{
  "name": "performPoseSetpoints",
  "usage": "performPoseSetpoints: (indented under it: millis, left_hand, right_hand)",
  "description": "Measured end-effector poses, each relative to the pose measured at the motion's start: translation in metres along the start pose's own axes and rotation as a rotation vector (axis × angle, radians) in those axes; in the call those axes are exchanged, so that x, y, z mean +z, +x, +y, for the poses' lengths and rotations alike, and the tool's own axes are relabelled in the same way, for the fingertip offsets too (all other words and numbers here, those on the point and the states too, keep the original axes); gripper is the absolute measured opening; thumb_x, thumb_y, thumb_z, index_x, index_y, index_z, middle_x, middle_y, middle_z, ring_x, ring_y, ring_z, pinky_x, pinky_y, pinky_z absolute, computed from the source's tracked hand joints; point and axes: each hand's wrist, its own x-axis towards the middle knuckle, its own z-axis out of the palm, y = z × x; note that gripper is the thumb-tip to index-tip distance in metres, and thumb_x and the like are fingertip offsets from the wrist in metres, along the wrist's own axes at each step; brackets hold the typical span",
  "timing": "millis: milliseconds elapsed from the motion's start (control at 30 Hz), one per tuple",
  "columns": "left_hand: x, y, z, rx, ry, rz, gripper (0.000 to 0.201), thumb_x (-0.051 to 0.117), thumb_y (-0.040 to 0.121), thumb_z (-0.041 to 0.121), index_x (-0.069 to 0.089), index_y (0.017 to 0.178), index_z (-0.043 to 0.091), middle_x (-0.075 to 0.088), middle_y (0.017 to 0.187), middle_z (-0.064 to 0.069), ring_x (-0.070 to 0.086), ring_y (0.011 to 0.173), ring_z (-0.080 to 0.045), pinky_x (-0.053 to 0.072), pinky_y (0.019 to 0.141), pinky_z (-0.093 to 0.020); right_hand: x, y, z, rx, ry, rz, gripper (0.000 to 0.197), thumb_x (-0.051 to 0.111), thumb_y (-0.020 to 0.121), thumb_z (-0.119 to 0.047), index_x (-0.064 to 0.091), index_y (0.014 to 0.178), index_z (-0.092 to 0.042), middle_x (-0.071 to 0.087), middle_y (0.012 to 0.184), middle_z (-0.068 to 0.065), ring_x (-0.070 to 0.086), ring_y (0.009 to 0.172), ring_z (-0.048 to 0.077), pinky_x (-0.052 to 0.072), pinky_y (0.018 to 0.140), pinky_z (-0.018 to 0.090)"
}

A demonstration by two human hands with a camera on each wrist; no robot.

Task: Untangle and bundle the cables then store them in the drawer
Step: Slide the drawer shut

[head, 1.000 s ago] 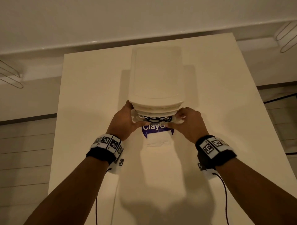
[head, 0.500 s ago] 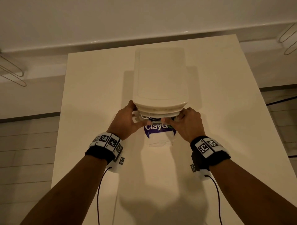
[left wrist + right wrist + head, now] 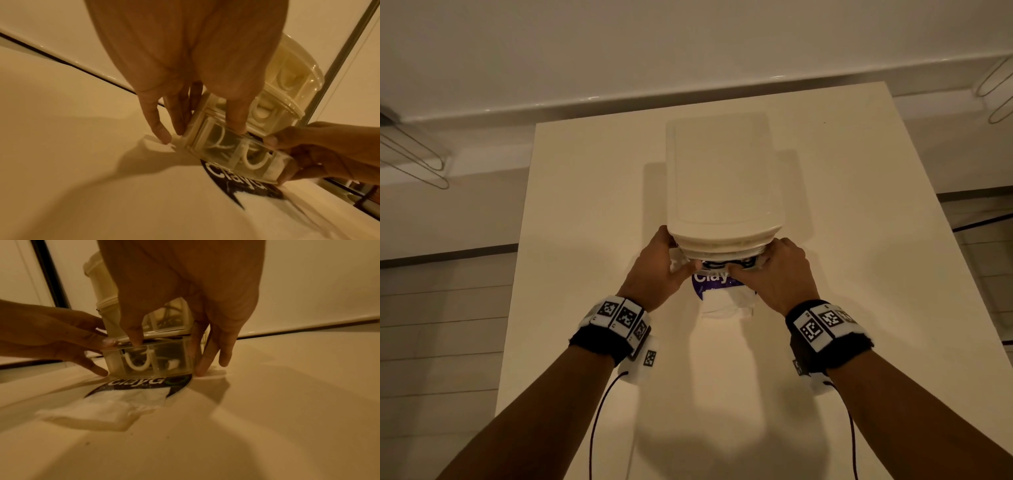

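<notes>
A cream stacked drawer unit (image 3: 722,178) stands mid-table. Its clear bottom drawer (image 3: 722,265) sticks out a little toward me. Dark coiled cable (image 3: 717,264) shows through the narrow gap, and a white plug (image 3: 173,364) lies behind the clear front (image 3: 152,360). My left hand (image 3: 657,270) holds the drawer's left end, thumb on its top rim (image 3: 236,129), fingers straight down the unit's side. My right hand (image 3: 780,274) holds the right end, thumb on the rim, fingers beside the drawer down to the table (image 3: 205,363).
A round purple sticker (image 3: 709,279) reading "ClayG" lies on the table right in front of the drawer, with a white folded paper (image 3: 726,306) on its near part. The cream table (image 3: 585,240) has edges to left and right. A wall runs behind it.
The bottom drawer has slid further into the unit, so less of the coiled cable shows. Both hands moved forward with it.
</notes>
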Motion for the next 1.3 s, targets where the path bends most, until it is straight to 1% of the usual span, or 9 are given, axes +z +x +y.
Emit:
performPoseSetpoints:
  millis: [67, 200, 400, 500, 667, 867, 1033, 1200, 1300]
  left_hand:
    - [0.001, 0.000, 0.003, -0.004, 0.028, 0.021, 0.066, 0.082, 0.081, 0.037, 0.049, 0.133, 0.014, 0.053, 0.111, 0.027, 0.057, 0.101, 0.003, 0.054, 0.092, -0.035]
    - [0.001, 0.001, 0.012, 0.041, 0.127, 0.058, 0.074, 0.082, 0.077, 0.044, 0.050, 0.134, 0.009, 0.061, 0.126, -0.002, 0.061, 0.111, -0.017, 0.052, 0.089, -0.031]
    - [0.011, -0.007, 0.014, 0.080, 0.336, 0.124, 0.071, 0.079, 0.081, 0.042, 0.050, 0.128, -0.002, 0.066, 0.116, -0.014, 0.068, 0.098, -0.032, 0.046, 0.074, -0.026]
    - [0.012, -0.007, 0.014, 0.070, 0.327, 0.134, 0.069, 0.077, 0.082, 0.043, 0.050, 0.126, -0.002, 0.066, 0.115, -0.014, 0.068, 0.098, -0.032, 0.046, 0.074, -0.025]
    - [0.007, -0.004, 0.018, 0.033, 0.307, 0.090, 0.070, 0.072, 0.086, 0.047, 0.045, 0.133, 0.003, 0.061, 0.126, -0.011, 0.065, 0.108, -0.029, 0.051, 0.084, -0.030]
    - [0.012, -0.007, 0.019, -0.020, 0.262, 0.094, 0.071, 0.073, 0.086, 0.046, 0.042, 0.135, 0.006, 0.058, 0.129, -0.008, 0.064, 0.110, -0.027, 0.056, 0.087, -0.040]
    - [0.007, 0.000, 0.017, -0.011, 0.265, 0.080, 0.071, 0.078, 0.080, 0.044, 0.049, 0.133, 0.007, 0.064, 0.123, -0.007, 0.065, 0.109, -0.024, 0.055, 0.089, -0.037]
    - [0.005, 0.001, 0.017, -0.004, 0.302, 0.091, 0.076, 0.076, 0.079, 0.053, 0.048, 0.132, 0.007, 0.066, 0.120, -0.006, 0.068, 0.103, -0.026, 0.056, 0.084, -0.039]
    - [0.008, 0.000, 0.021, -0.067, 0.302, 0.116, 0.077, 0.076, 0.077, 0.056, 0.044, 0.132, 0.013, 0.066, 0.119, 0.003, 0.067, 0.102, -0.022, 0.052, 0.081, -0.034]
  right_hand:
    - [0.000, 0.000, -0.002, 0.004, -0.016, 0.003, 0.068, 0.066, 0.057, -0.073, 0.064, 0.092, -0.015, 0.059, 0.085, 0.000, 0.058, 0.082, 0.019, 0.053, 0.073, 0.034]
    - [0.002, -0.003, -0.006, -0.019, -0.043, 0.048, 0.080, 0.050, 0.052, -0.085, 0.062, 0.087, -0.014, 0.061, 0.080, -0.001, 0.060, 0.075, 0.019, 0.053, 0.067, 0.033]
    - [0.001, -0.007, -0.008, -0.058, -0.022, 0.052, 0.075, 0.051, 0.060, -0.082, 0.062, 0.087, -0.014, 0.069, 0.081, 0.000, 0.064, 0.074, 0.020, 0.053, 0.066, 0.032]
    - [-0.006, -0.004, -0.006, -0.081, -0.025, 0.014, 0.052, 0.069, 0.076, -0.061, 0.065, 0.089, -0.010, 0.072, 0.081, 0.002, 0.067, 0.075, 0.022, 0.053, 0.067, 0.031]
    - [-0.022, 0.009, 0.009, -0.099, -0.019, -0.118, 0.036, 0.068, 0.088, -0.042, 0.068, 0.090, -0.007, 0.073, 0.083, 0.009, 0.069, 0.079, 0.027, 0.054, 0.071, 0.036]
    - [-0.015, 0.006, -0.001, -0.077, -0.100, -0.071, 0.050, 0.073, 0.074, -0.057, 0.068, 0.083, -0.008, 0.069, 0.075, 0.003, 0.062, 0.074, 0.023, 0.052, 0.068, 0.030]
    - [-0.003, 0.005, -0.005, -0.015, -0.173, 0.010, 0.056, 0.067, 0.070, -0.070, 0.056, 0.070, -0.015, 0.050, 0.057, -0.008, 0.046, 0.054, 0.011, 0.030, 0.047, 0.021]
    - [0.003, 0.009, -0.002, 0.035, -0.175, -0.003, 0.065, 0.059, 0.065, -0.078, 0.059, 0.079, -0.014, 0.063, 0.073, 0.003, 0.058, 0.071, 0.023, 0.039, 0.060, 0.027]
    - [-0.004, 0.011, -0.002, 0.009, -0.157, -0.042, 0.060, 0.064, 0.070, -0.071, 0.062, 0.084, -0.012, 0.069, 0.081, 0.006, 0.063, 0.081, 0.027, 0.046, 0.065, 0.031]
